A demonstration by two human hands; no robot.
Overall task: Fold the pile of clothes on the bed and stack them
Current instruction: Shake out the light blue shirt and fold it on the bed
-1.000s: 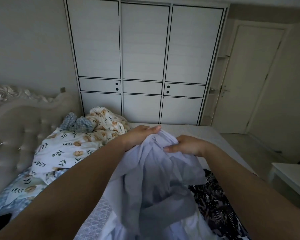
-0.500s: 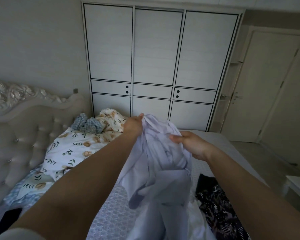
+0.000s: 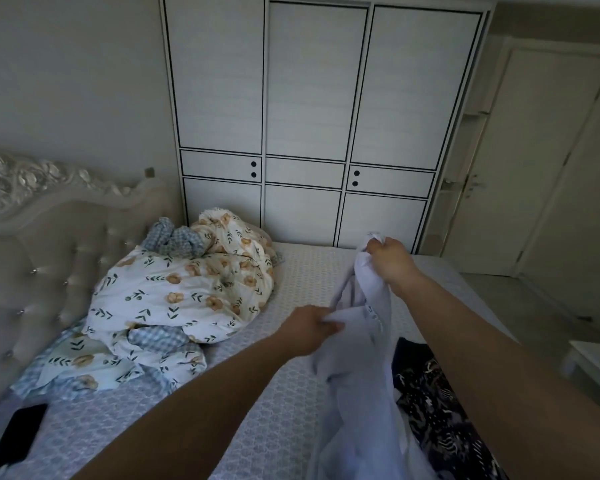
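Observation:
A pale lilac-white garment (image 3: pixel 357 368) hangs crumpled over the bed (image 3: pixel 257 410). My right hand (image 3: pixel 392 259) grips its top end, raised above the mattress at the far right. Lower and nearer, my left hand (image 3: pixel 309 329) pinches a fold at the garment's left side. Under my right forearm lies a black garment with a white print (image 3: pixel 437 414), partly hidden by the arm and the pale cloth.
A floral duvet (image 3: pixel 181 292) with a blue checked lining is bunched against the tufted headboard (image 3: pixel 42 258). A black phone (image 3: pixel 18 434) lies near the bed's left front. A white wardrobe (image 3: pixel 312 116) stands behind the bed, a door (image 3: pixel 520 161) and a white table corner (image 3: pixel 596 368) at right.
Both hands have shifted right and apart with the garment: the right hand now holds the top end farther right, the left hand dropped lower onto a side fold. The view turned left.

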